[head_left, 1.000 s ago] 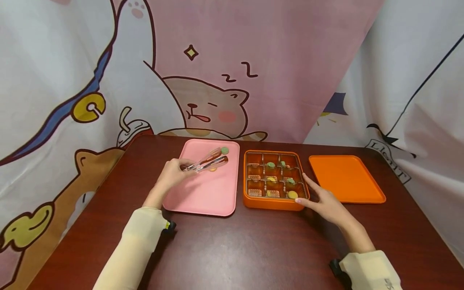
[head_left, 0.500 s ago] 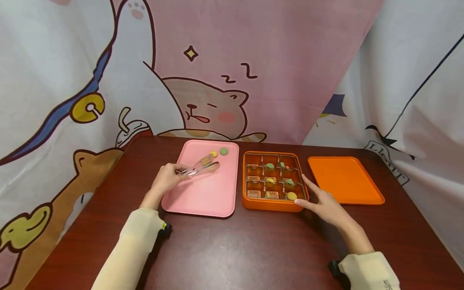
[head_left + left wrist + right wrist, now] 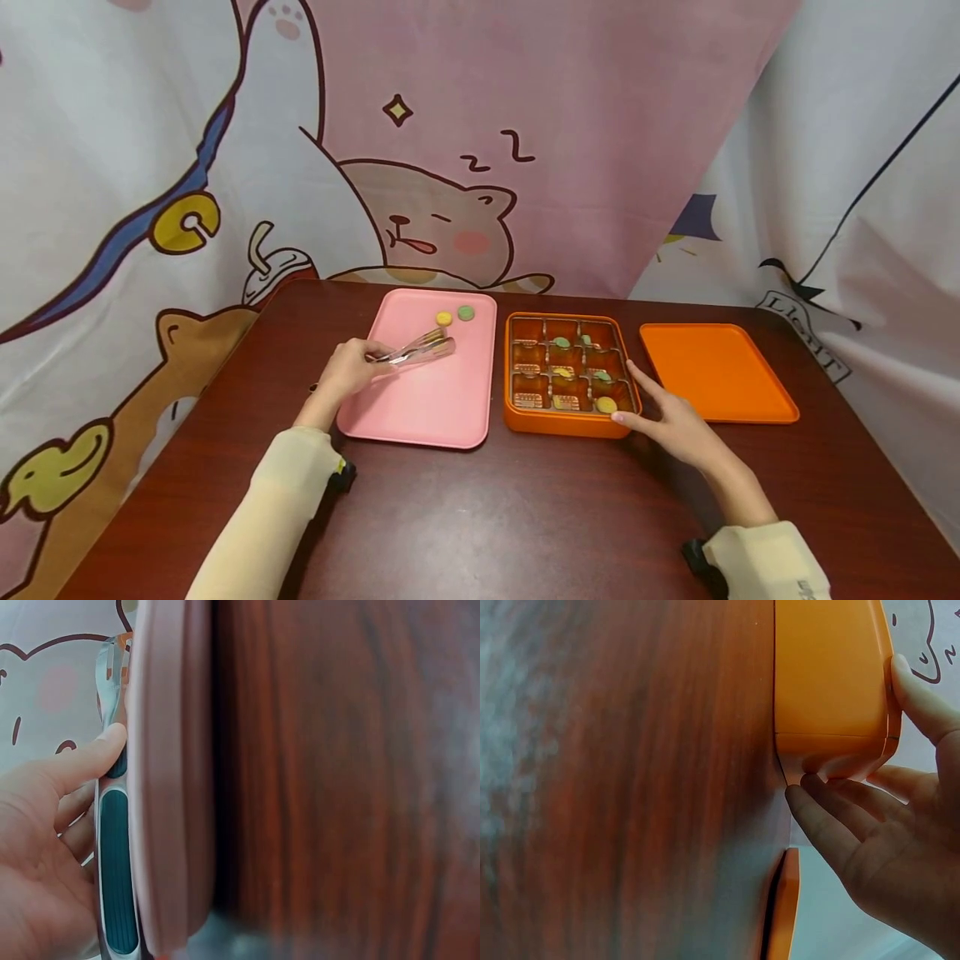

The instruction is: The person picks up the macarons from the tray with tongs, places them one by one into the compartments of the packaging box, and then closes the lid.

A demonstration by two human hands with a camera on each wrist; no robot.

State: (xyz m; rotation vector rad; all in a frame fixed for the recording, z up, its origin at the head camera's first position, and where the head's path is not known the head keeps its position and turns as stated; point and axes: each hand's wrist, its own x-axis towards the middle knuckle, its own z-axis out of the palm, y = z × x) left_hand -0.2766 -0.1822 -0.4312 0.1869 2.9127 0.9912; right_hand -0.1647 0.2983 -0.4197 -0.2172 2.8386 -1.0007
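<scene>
In the head view my left hand (image 3: 347,371) holds a pair of tongs (image 3: 411,351) low over the pink tray (image 3: 420,417), tips close together. I cannot tell whether a piece sits between the tips. Dark green grips on the tongs' handle (image 3: 120,870) show in the left wrist view, beside thumb and fingers. A small round yellow piece (image 3: 444,318) and a green one (image 3: 466,312) lie past the tips. My right hand (image 3: 681,427) touches the orange divided box (image 3: 562,425), thumb at its near right corner, fairly straight fingers along its right side.
Inside the box, a grid of compartments holds several green and yellow pieces, one round yellow piece (image 3: 606,405) at the near right. An orange lid-like tray (image 3: 716,375) lies right of the box on the dark wooden table (image 3: 480,517). A printed curtain (image 3: 585,150) hangs behind.
The tongs have drawn back left and toward me, and their tips have come closer together. The yellow piece beside the green one has come into view. My right hand stays at the box.
</scene>
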